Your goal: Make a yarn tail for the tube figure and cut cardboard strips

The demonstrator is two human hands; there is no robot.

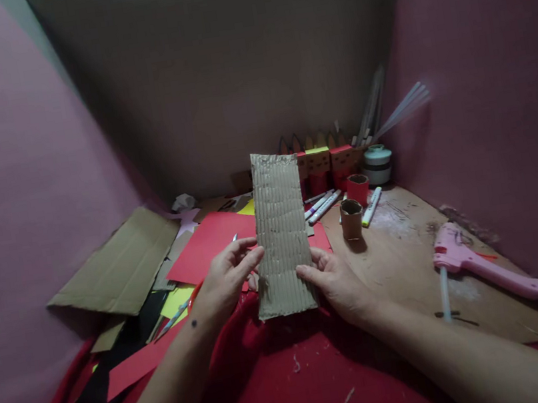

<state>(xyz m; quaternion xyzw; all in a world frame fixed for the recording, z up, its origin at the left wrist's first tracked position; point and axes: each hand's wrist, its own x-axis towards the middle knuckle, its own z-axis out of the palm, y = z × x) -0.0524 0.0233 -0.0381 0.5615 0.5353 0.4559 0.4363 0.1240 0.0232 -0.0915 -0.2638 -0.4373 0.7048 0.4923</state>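
A rectangular corrugated cardboard strip [281, 226] is held up in front of me, its ridged face toward me. My right hand [339, 282] grips its lower right edge, thumb on the front and fingers partly hidden behind. My left hand [232, 274] is at its left edge, with the thumb and index fingertips against the side and some fingers behind. Beyond the strip lie red paper sheets [209, 241]. To the right, a small brown cardboard tube [351, 219] and a red tube [358, 189] stand upright.
A pink hot glue gun [486, 270] rests at right, its cord trailing off. Markers [323, 207], a lidded pot [378, 165] and red-and-brown decorated boxes [319, 170] stand or lie at the back. A large cardboard piece [121, 264] and a pencil [173, 320] lie left.
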